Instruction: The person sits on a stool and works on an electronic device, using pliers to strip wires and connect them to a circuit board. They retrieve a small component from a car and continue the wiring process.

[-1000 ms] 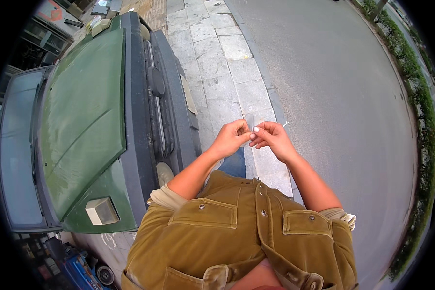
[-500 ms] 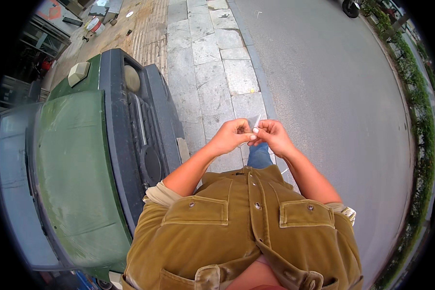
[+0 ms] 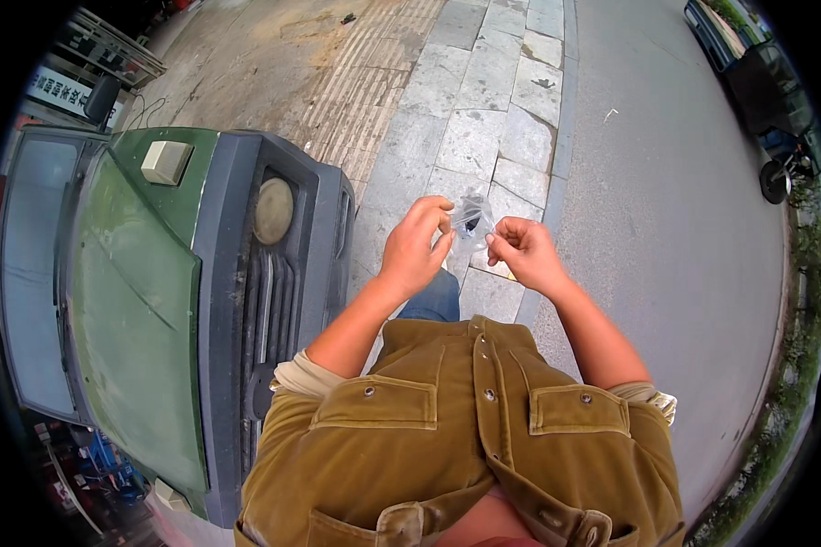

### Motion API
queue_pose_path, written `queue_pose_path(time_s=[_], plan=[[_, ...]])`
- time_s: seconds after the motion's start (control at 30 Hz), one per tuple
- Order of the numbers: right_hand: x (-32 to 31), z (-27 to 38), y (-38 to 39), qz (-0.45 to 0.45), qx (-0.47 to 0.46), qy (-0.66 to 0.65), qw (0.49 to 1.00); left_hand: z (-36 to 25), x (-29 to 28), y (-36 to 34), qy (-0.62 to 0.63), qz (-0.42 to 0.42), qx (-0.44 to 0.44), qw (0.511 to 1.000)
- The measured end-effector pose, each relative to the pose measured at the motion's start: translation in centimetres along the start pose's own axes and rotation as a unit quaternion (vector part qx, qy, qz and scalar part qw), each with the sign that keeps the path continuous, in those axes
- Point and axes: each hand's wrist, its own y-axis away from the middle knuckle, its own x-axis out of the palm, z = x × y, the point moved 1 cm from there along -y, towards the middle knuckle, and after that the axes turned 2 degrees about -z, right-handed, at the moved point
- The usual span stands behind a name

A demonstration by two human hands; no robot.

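In the head view, I hold a small clear plastic bag (image 3: 479,210) at chest height, stretched out between my two hands. My left hand (image 3: 415,246) has its curled fingers at the bag's left edge. My right hand (image 3: 527,251) pinches its right side between thumb and index finger. Something dark shows in or through the film; I cannot tell what. My brown jacket (image 3: 401,465) with sleeves rolled up and one jeans leg (image 3: 433,296) show below.
A green vehicle (image 3: 128,310) with a dark bumper stands close on my left. Stone paving (image 3: 470,137) runs ahead, edged by a kerb (image 3: 561,155). A grey road (image 3: 666,273) lies right, with a motor tricycle (image 3: 762,109) at upper right and a hedge (image 3: 757,465) beyond.
My hands have moved apart, the left one higher, and the bag between them is opened out wider. The view has shifted, showing more pavement ahead and the tricycle at upper right.
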Motion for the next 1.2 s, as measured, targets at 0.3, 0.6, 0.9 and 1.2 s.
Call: queue_pose_path(time_s=[0.3, 0.6, 0.9, 1.2], plan=[[-4.7, 4.7, -27.5, 0.036, -0.008, 0.067, 0.997, 13.7, 2.0, -25.0, -0.137, 0.271, -0.141, 0.942], [-15.5, 7.0, -52.1, -0.12, 0.055, -0.256, 0.958, 24.1, -3.1, -50.5, 0.257, 0.082, -0.216, 0.938], [-18.8, 11.4, -82.0, 0.164, 0.09, -0.347, 0.919, 38.2, -5.0, -72.5, -0.038, 0.049, -0.109, 0.992], [-18.5, 16.7, -106.5, 0.242, 0.04, -0.239, 0.939, 49.4, -9.9, -89.5, -0.07, 0.047, -0.203, 0.976]])
